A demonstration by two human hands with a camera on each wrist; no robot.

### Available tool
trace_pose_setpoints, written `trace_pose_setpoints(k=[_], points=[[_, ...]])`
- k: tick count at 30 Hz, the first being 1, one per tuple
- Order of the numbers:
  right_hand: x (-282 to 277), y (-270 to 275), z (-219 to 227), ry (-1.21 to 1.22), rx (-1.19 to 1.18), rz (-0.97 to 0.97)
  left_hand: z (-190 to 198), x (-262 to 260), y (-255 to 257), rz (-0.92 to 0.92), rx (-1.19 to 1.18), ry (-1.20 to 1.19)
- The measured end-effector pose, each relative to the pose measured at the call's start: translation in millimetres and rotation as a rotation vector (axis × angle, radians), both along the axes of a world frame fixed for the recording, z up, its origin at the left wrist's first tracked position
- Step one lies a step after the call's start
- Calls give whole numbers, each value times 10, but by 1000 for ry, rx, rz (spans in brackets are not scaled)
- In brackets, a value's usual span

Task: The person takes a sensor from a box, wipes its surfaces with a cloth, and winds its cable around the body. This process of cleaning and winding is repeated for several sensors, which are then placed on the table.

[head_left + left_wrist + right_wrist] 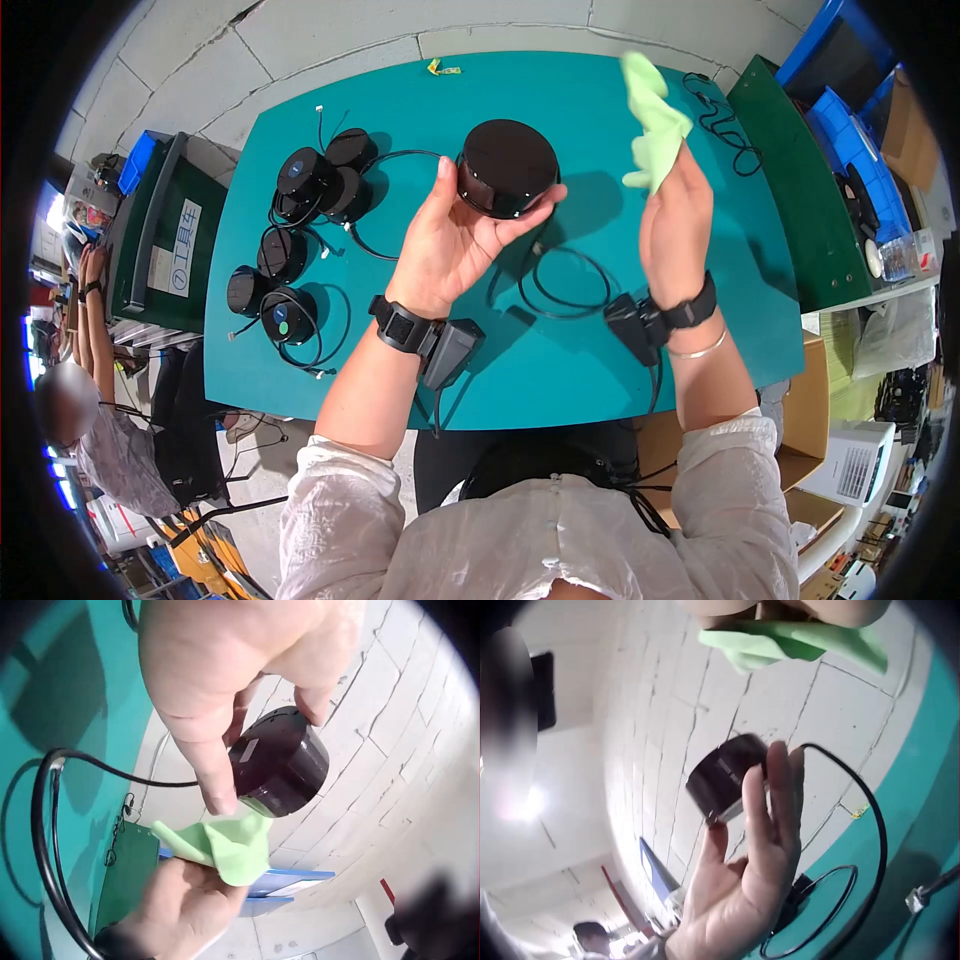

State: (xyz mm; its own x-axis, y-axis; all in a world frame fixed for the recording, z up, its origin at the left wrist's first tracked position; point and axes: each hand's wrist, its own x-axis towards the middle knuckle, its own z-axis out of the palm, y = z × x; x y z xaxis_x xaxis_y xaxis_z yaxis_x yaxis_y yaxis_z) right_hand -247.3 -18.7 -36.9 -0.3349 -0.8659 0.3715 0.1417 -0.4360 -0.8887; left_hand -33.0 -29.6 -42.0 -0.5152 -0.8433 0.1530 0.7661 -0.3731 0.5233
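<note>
My left hand [448, 250] grips a glossy black round puck-like device [508, 165] between thumb and fingers, raised above the table. From its side a black cable [165, 782] loops down to the tabletop, as the left wrist view shows. My right hand [678, 230] stands off to the right and pinches a light green cloth [657, 130], which hangs out past the fingertips. In the head view a gap separates the cloth from the device. A small pale label [249, 750] shows on the device's surface in the left wrist view.
Several similar black round devices [303, 175] with cables lie on the left of the green table [420, 345]. A thin black cable [735, 140] lies at the back right, and a yellow-green scrap [443, 69] at the back edge. Another person [130, 455] sits at far left.
</note>
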Motion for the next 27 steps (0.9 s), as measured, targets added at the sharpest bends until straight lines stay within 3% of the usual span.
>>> trace_pose_setpoints(k=[1,3,5,6,10,15,18,19,22,23,25,27], points=[[95,104,39,245,-107,-42,-22,4,-3,-74,15,70],[225,255,66,545,-231,184,-124,46,-16,-81,19,-2],[315,259,272,1098,-493,261,-402,132,-74,-215,111,197],[371,272,248,1134,-530,221,-208,69,35,-73,139,28],[336,181,224,1115,-547,307,-137,90,49,27,63,-202],[307,133,162,956,-458,231,-109,22,74,-4,-48,-201],[237,118,-30,488,-83,300,-122,16,38,-23,-67,-171],[213,118,-72,487,-83,300,-119,12,33,-23,-66,-171],[222,106,-111,75,64,453,-61,20,39,21,-85,-147],[253,115,-98,75,65,459,-60,20,40,26,-84,-148],[301,134,-53,-210,210,464,-61,5,20,174,-192,-286],[263,109,-78,-275,292,513,-41,23,-9,207,-182,-325]])
